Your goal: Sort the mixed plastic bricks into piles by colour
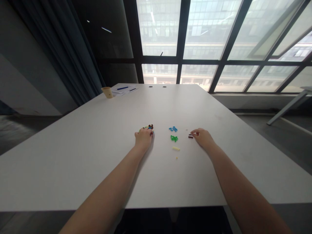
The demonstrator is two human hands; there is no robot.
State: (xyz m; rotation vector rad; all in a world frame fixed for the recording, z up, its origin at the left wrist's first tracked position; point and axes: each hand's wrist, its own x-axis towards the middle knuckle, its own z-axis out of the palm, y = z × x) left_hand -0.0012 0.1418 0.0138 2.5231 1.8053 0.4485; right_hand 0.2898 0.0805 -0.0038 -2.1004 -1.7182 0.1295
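I see a white table (97, 146), blue pieces (173, 129), green pieces (174, 138), pale yellow pieces (175, 148), dark red pieces (190, 136), a multicoloured pile (150, 126) and a tan cup (107, 92).

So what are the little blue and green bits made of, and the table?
The blue bits and green bits look like hard plastic: bright solid colours, blocky shapes, though too small to be sure. The table seems a smooth matt white laminate, with soft window glare.

A single head-worn camera looks forward and down along the white bench (97, 156) toward the windows (207, 42) beyond its far end, close enough that both forearms run in from the bottom edge, with the left hand (143, 138) and right hand (203, 138) at mid-frame.
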